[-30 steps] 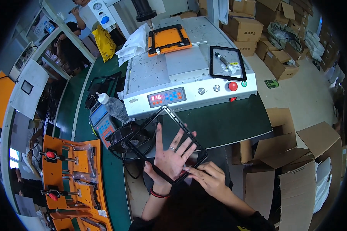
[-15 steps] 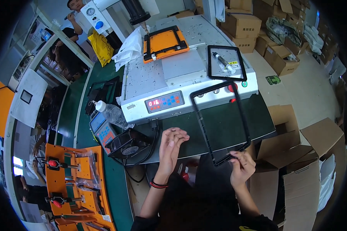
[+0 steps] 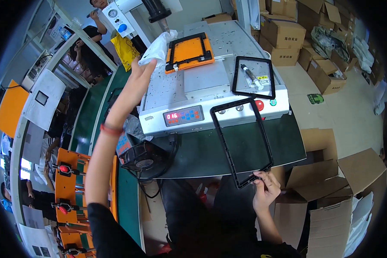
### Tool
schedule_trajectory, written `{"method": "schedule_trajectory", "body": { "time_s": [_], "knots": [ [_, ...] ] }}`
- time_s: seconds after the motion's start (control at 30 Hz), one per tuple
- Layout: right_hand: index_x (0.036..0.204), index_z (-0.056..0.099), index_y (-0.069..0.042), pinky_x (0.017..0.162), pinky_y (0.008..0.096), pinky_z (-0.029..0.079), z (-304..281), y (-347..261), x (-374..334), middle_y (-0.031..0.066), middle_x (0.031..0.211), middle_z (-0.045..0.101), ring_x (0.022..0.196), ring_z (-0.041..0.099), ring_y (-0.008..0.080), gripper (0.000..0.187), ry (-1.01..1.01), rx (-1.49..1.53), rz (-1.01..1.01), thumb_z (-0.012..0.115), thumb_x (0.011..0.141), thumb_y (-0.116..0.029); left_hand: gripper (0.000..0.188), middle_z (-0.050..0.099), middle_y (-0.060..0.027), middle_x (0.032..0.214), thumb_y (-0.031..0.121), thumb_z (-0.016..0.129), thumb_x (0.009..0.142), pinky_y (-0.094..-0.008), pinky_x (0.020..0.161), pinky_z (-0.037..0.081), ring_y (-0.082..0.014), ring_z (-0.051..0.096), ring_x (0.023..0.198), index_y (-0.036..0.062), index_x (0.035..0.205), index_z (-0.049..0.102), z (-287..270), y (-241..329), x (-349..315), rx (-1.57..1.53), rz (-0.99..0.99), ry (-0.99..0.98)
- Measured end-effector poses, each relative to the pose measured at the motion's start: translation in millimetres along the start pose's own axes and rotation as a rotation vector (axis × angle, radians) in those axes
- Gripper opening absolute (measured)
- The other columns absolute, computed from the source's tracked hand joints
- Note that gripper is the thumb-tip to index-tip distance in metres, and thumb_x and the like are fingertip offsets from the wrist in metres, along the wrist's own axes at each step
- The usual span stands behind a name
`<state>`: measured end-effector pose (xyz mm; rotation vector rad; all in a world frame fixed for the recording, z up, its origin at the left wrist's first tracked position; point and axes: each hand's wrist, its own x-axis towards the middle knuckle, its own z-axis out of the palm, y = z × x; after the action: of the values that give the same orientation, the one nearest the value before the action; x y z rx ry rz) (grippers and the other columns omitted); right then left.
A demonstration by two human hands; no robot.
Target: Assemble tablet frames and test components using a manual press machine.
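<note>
- Far left: orange stand [image 3: 66, 189], partly covered by the left forearm; lower end cut off by the picture edge.
- Plastic bottle [image 3: 135, 127] just right of that forearm. Only part shows, rest is behind the arm.
- Left hand [image 3: 138, 79]: up near the left side of the machine [image 3: 155, 88], thumb spread away from the fingers. Nothing visible in it. It overlaps the white bag [image 3: 159, 48] in view; can't tell if they touch.
- Black fan [image 3: 144, 158]: on the table below the machine, well apart from both hands.
- Held black frame [image 3: 225, 148]: tilted, runs up and left from the right hand, in front of the machine and table edge. Well apart from left hand. Its upper part hides bits of the machine's front knobs, plus some of the red button [image 3: 259, 105].
- Right hand [image 3: 266, 191]: thumb and fingertips pinched together on the frame's bottom bar, near its lower right corner. Some fingers curled, hard to separate.
- Second black frame [image 3: 271, 80]: flat on the machine, around a syringe [image 3: 251, 77], beyond the held one.
</note>
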<state>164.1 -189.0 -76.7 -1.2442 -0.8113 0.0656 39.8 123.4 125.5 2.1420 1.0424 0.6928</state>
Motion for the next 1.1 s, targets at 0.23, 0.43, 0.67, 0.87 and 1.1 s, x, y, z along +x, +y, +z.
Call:
{"method": "schedule_trajectory", "body": {
  "time_s": [0.23, 0.43, 0.67, 0.87, 1.1],
  "knots": [
    [0.084, 0.067, 0.006, 0.052, 0.0223, 0.04, -28.8, -9.9, -4.3, 0.0106, 0.075, 0.067, 0.057, 0.053, 0.0143, 0.014, -0.023, -0.047, -0.073, 0.068, 0.072, -0.001, 0.098, 0.025, -0.0382, 0.135, 0.065, 0.027, 0.087, -0.0353, 0.106, 0.023, -0.042, 0.033, 0.127, -0.0178, 0.133, 0.001, 20.2, -35.6, 88.4, 0.35, 0.011, -0.003],
    [0.09, 0.065, 0.006, 0.053, 0.0207, 0.044, -54.7, -3.9, -16.2, 0.009, 0.075, 0.059, 0.059, 0.054, 0.0115, 0.011, -0.008, -0.152, 0.07, 0.06, 0.08, 0.001, 0.101, 0.033, -0.0403, 0.128, 0.069, 0.02, 0.086, -0.0327, 0.105, 0.024, -0.0417, 0.034, 0.126, -0.0194, 0.132, 0.002, 36.4, -38.3, 95.6, 0.386, 0.071, -0.072],
    [0.086, 0.065, 0.007, 0.058, 0.0232, 0.044, -45.0, -10.3, -16.1, 0.0122, 0.074, 0.064, 0.061, 0.057, 0.0144, 0.013, 0.054, -0.09, 0.122, 0.061, 0.073, 0.007, 0.126, 0.036, -0.0404, 0.126, 0.082, 0.041, 0.066, -0.0363, 0.102, 0.03, -0.0439, 0.037, 0.123, -0.0208, 0.132, 0.008, 54.9, -5.4, 104.1, 0.374, -0.097, -0.186],
    [0.087, 0.065, 0.007, 0.058, 0.0247, 0.046, -27.6, -19.9, -10.0, 0.0135, 0.077, 0.066, 0.062, 0.058, 0.0171, 0.015, 0.01, -0.139, -0.072, 0.063, 0.072, 0.006, 0.138, 0.037, -0.038, 0.127, 0.08, 0.056, 0.054, -0.0405, 0.103, 0.028, -0.0448, 0.035, 0.124, -0.0195, 0.133, 0.003, 101.0, 19.6, 121.3, 0.678, -0.316, -0.056],
    [0.096, 0.067, 0.002, 0.054, 0.0226, 0.045, 42.3, -51.4, 82.3, 0.0101, 0.077, 0.064, 0.06, 0.057, 0.0142, 0.024, -0.029, -0.143, -0.308, 0.062, 0.074, 0.01, 0.066, 0.046, -0.0156, 0.123, 0.052, 0.054, 0.081, -0.0345, 0.086, 0.043, -0.0212, 0.046, 0.112, 0.0087, 0.131, 0.043, 0.1, 7.9, 94.7, -0.069, 0.037, -0.002]
  ]
}}
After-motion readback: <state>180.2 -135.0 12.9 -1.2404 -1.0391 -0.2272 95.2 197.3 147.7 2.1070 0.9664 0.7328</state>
